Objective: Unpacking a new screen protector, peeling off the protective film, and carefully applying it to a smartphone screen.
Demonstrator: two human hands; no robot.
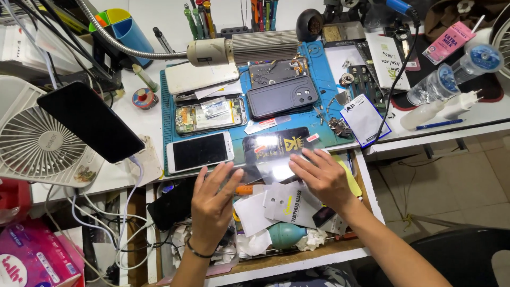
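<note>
Clear rectangular glass sheet lies flat at the near edge of the blue rubber mat on the white worktop, just beside the white-framed phone, both hands, left and right, pressing it with fingers spread, gripping nothing.

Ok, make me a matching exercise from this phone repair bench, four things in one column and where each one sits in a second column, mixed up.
Things:
1. white phone
2. dark case
3. fan
4. teal blower

Places:
A. in the open drawer, between the hands
B. far left of the bench
C. on the blue mat, just above the left hand
D. on the mat, below the lamp head

Pairs: 1-C, 2-D, 3-B, 4-A
</note>
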